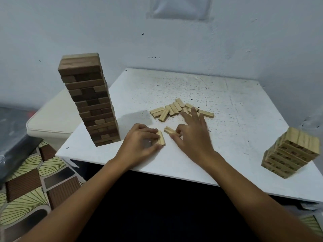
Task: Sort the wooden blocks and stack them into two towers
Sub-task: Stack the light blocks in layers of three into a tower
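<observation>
Left hand (141, 139) at frame centre pinching a pale block (161, 138), right hand (191, 132) pinching a second block (170, 131) with spare fingers splayed, likely gathering a layer. Beyond, loose pale blocks (176, 110) mid-tabletop (227, 102). Dark tower (89, 100) left, short pale tower (291, 152) lower right, sorted by colour.

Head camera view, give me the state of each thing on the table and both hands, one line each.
Dark tower: upright, tall, at the table's left side.
Light tower: upright, short, near the table's right edge.
Loose pile: light blocks lying flat, unstacked, mid-table.
Left hand: grip closed on blocks.
Right hand: thumb and forefinger pinching single block, other fingers spread over the pile.
Table: white, speckled.
</observation>
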Motion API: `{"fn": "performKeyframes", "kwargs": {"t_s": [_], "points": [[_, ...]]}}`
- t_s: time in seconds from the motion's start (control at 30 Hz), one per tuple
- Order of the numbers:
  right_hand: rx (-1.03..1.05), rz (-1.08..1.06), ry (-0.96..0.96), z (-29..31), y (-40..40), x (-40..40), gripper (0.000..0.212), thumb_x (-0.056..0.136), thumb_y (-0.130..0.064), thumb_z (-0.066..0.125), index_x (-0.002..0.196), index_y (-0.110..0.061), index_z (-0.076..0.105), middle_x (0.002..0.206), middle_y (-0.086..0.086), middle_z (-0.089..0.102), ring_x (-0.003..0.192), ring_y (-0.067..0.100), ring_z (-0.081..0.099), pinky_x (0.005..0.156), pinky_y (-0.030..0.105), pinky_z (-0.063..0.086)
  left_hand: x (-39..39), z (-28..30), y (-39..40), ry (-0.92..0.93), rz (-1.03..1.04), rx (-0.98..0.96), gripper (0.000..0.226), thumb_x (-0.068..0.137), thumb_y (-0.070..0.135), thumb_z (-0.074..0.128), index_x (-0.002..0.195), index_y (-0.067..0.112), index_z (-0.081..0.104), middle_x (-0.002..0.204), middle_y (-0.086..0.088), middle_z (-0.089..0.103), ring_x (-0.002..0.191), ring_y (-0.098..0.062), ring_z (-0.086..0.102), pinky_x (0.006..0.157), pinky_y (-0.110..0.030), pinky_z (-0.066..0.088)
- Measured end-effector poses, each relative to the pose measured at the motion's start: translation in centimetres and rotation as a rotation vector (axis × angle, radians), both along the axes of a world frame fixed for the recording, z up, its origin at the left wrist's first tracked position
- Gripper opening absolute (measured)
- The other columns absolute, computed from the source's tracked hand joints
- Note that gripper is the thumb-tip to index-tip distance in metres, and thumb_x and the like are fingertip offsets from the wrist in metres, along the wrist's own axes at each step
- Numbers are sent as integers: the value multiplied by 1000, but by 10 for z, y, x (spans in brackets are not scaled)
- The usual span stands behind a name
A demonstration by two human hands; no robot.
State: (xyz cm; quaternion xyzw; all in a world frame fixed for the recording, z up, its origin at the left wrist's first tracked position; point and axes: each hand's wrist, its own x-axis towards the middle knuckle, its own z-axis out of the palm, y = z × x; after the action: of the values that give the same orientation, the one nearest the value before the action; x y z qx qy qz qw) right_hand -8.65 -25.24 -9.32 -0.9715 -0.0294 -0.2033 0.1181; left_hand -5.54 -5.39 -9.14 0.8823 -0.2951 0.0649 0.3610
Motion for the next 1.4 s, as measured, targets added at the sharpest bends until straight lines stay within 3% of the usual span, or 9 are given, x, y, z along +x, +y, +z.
{"fn": "performKeyframes", "kwargs": {"t_s": [0.13, 0.23, 0.27, 0.33, 0.4, 0.7, 1.13, 1.27, 1.4], "points": [[153, 37, -3, 10, 13, -20, 45, 88, -49, 59, 63, -14, 70, 116, 8, 68, 123, 25, 51, 110, 49, 30, -1, -3, 2, 33, -21, -30, 51, 66, 59, 63, 99, 23, 78, 112, 17, 69, 105, -8, 53, 93, -44, 46], [498, 153, 114, 22, 10, -26, 21, 88, -34, 68, 81, -14, 74, 108, 0, 70, 107, 12, 58, 99, 35, 43, 0, -4, 4, 50, -46, -58, 50, 64, 58, 67, 98, 23, 78, 111, 18, 68, 105, -8, 55, 92, -52, 46], [545, 196, 182, 26, 6, -26, 15, 86, -29, 71, 94, -17, 75, 116, -3, 68, 113, 9, 56, 100, 35, 44, 0, -4, 4, 53, -58, -62, 50, 64, 57, 67, 98, 23, 78, 111, 16, 69, 105, -9, 56, 91, -52, 46], [517, 265, 353, 32, -2, -26, 36, 82, -25, 73, 118, -21, 69, 132, -5, 59, 125, 5, 48, 106, 31, 40, 1, -3, 6, 54, -82, -81, 48, 63, 56, 70, 97, 22, 79, 109, 14, 71, 103, -9, 58, 89, -49, 48], [475, 289, 438, 33, -6, -26, 46, 80, -21, 75, 125, -21, 65, 133, -7, 58, 124, 4, 48, 107, 28, 39, 1, -2, 6, 61, -100, -99, 47, 62, 55, 72, 96, 23, 78, 107, 16, 71, 102, -6, 59, 88, -47, 50], [533, 270, 379, 26, -2, -30, 35, 78, -19, 77, 113, -18, 72, 111, -17, 60, 114, 4, 52, 101, 36, 46, -2, 2, 8, 54, -169, -112, 47, 62, 52, 76, 99, 22, 78, 106, 13, 72, 98, -4, 62, 83, -38, 54], [632, 262, 342, 17, -4, -37, 34, 76, -19, 79, 109, -22, 73, 113, -16, 63, 113, 2, 55, 99, 31, 48, -2, 3, 10, 87, -187, -94, 53, 61, 51, 79, 106, 23, 75, 104, 18, 67, 101, -5, 61, 88, -32, 50], [657, 255, 322, 19, -8, -35, 24, 81, -17, 75, 104, -25, 73, 117, -16, 62, 108, -2, 57, 95, 22, 49, -3, 7, 8, 79, -164, -45, 61, 59, 62, 76, 111, 29, 72, 112, 18, 61, 109, -1, 53, 92, -35, 47], [602, 238, 317, 21, -8, -29, 23, 86, -10, 69, 104, -23, 74, 110, -20, 62, 113, 2, 54, 97, 27, 49, -17, 9, -1, 86, -51, -20, 66, 59, 75, 67, 107, 30, 70, 99, 14, 54, 91, -3, 55, 82, -33, 49]]}}
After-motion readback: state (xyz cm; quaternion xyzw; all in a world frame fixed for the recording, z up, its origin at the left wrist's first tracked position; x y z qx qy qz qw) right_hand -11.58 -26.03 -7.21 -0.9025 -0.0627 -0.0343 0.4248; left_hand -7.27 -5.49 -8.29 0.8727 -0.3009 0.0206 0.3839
